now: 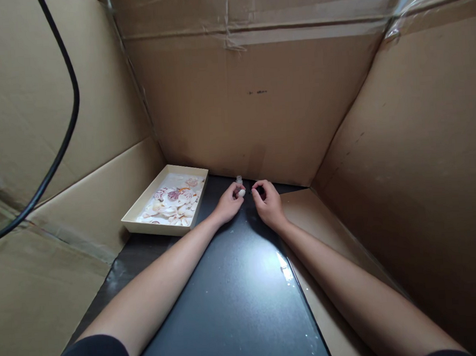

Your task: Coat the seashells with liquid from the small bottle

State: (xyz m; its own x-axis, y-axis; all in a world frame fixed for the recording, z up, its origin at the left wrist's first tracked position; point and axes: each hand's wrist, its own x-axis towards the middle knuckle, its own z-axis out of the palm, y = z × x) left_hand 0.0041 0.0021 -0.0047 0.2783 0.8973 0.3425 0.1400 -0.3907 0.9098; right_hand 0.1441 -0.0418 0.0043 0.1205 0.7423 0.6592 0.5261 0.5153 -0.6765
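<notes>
My left hand (230, 202) is closed, its fingertips pinching a small white shell (242, 193). Just behind those fingers stands a small clear bottle (239, 179), its lower part hidden by the hand. A short gap to the right, my right hand (268, 202) is also closed, thumb and finger pressed together. A tiny dark tip shows by its fingertips, too small to name. Left of both hands lies a shallow cream tray (157, 229) with white, pinkish and purple shells (174, 200) showing in it; some may be a printed picture.
The dark, glossy table (229, 291) carries a bright reflection and small specks. Cardboard walls (234, 108) stand behind and on both sides. A cardboard strip (311, 216) runs along the table's right edge. A black cable (70, 113) hangs at the upper left.
</notes>
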